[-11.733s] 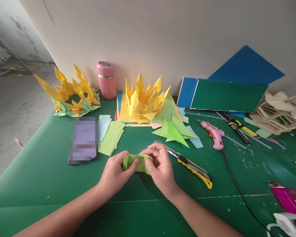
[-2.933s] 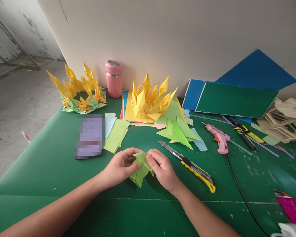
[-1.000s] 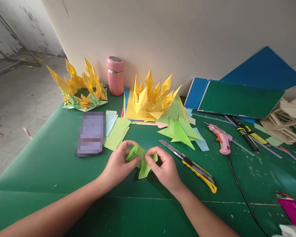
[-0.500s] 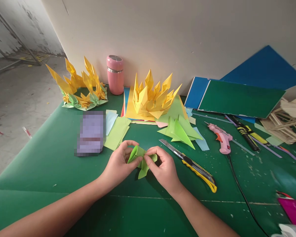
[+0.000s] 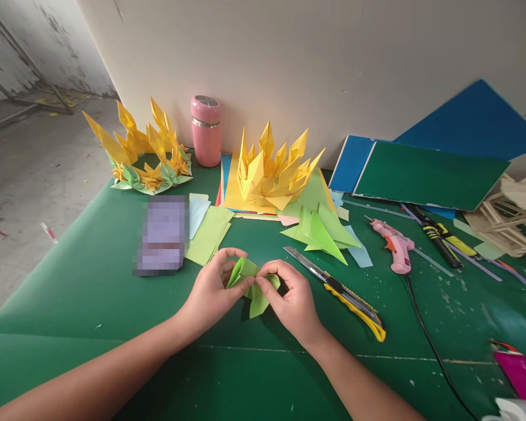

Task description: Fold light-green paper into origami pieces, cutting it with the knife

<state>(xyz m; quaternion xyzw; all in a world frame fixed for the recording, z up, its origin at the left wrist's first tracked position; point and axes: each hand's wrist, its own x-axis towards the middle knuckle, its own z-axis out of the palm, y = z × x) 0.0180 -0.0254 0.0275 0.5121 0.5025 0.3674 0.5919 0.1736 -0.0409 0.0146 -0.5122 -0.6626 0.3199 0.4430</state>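
Between both hands is a folded light-green paper piece (image 5: 258,301), with a looped fold on its left and a pointed flap hanging down. My left hand (image 5: 217,286) pinches the looped side between thumb and fingers. Thumb and forefinger of my right hand (image 5: 291,295) press together on its middle, close to the left thumb. A snap-off utility knife (image 5: 339,295) with a yellow handle lies just right of my right hand, blade out. Beyond it rest several folded green paper pieces (image 5: 318,234). Flat green paper slips (image 5: 210,231) lie past my left hand.
Two yellow paper crowns stand at the back, a left one (image 5: 153,178) and a middle one (image 5: 269,181). A pink flask (image 5: 207,134) is by the wall. To the right lie a pink glue gun (image 5: 397,248) with its cord and leaning boards (image 5: 433,178). A blurred phone-like object (image 5: 162,234) lies left.
The pointed flap of the green paper has shifted slightly to the right. Both hands keep their pinch almost unmoved, and the camera view has shifted a little.
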